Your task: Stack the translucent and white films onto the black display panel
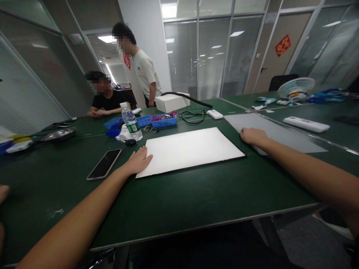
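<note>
Here left hand lies spread, right hand fisted, at smooth white rectangular board.

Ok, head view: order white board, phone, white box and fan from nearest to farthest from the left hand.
1. White board, touched by the left hand.
2. Phone, just left.
3. White box, farther back, centre.
4. Fan, far right.

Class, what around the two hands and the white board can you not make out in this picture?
Head view: right hand curls at the white board's right corner; its knuckles hide any grip.
Palm of the left hand: hidden, pressed down at the board's left edge.
Contents of the blue tray: too small, a coloured tangle.
Label on the bottle: too small to read.
</note>
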`<state>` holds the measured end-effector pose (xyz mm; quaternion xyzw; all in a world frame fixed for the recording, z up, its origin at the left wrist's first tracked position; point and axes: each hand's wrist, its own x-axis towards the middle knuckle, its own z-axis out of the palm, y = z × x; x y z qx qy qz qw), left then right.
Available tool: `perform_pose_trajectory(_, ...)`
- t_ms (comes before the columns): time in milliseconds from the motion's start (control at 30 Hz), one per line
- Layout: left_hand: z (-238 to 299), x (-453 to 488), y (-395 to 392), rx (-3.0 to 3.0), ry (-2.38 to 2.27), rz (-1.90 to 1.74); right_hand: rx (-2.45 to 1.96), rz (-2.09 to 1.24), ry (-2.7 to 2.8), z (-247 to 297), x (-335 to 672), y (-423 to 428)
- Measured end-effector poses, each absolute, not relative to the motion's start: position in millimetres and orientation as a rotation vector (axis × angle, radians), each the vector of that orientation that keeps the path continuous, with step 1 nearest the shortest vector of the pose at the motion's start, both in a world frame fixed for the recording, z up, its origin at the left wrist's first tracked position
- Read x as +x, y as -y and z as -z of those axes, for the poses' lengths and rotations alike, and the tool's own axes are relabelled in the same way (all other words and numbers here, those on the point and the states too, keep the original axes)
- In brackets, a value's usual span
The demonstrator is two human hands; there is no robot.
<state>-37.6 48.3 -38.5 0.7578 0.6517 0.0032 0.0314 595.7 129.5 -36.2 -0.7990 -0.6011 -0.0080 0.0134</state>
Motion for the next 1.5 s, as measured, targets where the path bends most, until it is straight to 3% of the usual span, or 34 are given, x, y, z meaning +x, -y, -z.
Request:
perform_pose_trajectory(433,34.0,-37.8,-45.5,2.371,-1.994,-0.01,-2.354,0.15,1.854,31.6,579.0,-120.1)
perform_pose_trajectory(767,31.1,-34.8,-43.1,2.35,-1.999,0.034,-2.177,0.34,1.654,-4.7,605.2,-92.3)
perform_pose_trajectory(1133,35.9,-34.0,-46.3,2.321,-2.0,-0.005,-1.489,0.57,1.487,-25.5,585.9,-68.5)
perform_pose_trajectory(1500,32.2,-33.2,-42.7,2.33,-1.995,0.012,-0.693,0.265,2.399,6.3,489.6,-44.4)
